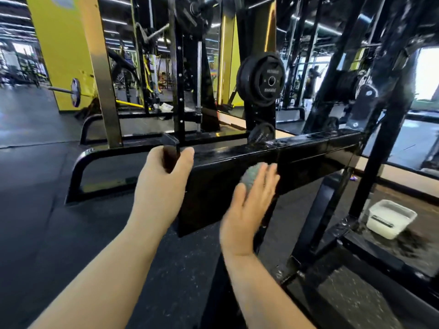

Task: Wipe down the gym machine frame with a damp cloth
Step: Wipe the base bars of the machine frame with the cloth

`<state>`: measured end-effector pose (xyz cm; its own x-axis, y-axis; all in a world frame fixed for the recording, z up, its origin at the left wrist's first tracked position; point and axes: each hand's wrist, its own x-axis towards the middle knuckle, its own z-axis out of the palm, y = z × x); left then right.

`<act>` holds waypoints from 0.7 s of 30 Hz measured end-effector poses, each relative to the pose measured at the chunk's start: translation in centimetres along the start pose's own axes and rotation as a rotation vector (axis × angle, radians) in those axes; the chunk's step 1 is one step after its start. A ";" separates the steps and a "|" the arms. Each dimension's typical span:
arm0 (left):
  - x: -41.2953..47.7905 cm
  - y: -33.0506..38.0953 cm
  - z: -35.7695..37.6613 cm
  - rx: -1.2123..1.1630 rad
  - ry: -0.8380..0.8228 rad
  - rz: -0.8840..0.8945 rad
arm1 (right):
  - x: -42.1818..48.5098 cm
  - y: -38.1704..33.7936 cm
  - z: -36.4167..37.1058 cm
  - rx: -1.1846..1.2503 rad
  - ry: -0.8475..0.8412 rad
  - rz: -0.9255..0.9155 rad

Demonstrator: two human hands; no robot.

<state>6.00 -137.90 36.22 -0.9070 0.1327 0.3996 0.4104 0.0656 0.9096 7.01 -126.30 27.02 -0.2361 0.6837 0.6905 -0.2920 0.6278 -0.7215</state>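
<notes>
left hand grip curled round frame beam end; right hand grip flat, pressing cloth on beam side.

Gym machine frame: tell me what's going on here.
A person is wiping the black frame beam. The right hand presses a grey-green cloth against the beam's side with straight fingers. The left hand grips the beam's near end. A white tub stands on the floor nearby.

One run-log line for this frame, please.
phase: wiping | left hand: grips end of frame beam | right hand: flat, presses cloth on beam side | white tub: on floor, right
</notes>
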 end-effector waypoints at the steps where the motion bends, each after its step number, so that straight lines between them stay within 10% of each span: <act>1: 0.1 0.0 -0.1 0.003 0.006 0.006 | -2.3 -1.6 1.0 0.003 -0.082 -0.230; 6: 0.2 -0.1 -0.5 0.028 -0.010 0.024 | -0.2 1.8 -0.1 -0.193 -0.211 -0.845; 12: -0.2 0.2 -0.1 0.045 0.005 0.002 | 6.0 3.4 -2.1 -0.014 0.107 0.242; 18: -0.3 0.1 0.2 -0.084 0.048 0.019 | -0.8 0.8 0.2 -0.154 -0.223 -0.794; 21: -0.7 0.0 0.7 0.028 0.052 0.087 | 4.1 6.3 -2.2 -0.180 -0.089 -0.606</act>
<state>6.67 -137.26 35.87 -0.8712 0.0877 0.4830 0.4896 0.0835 0.8679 6.25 -118.68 25.19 -0.1563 0.1586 0.9749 -0.2396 0.9514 -0.1932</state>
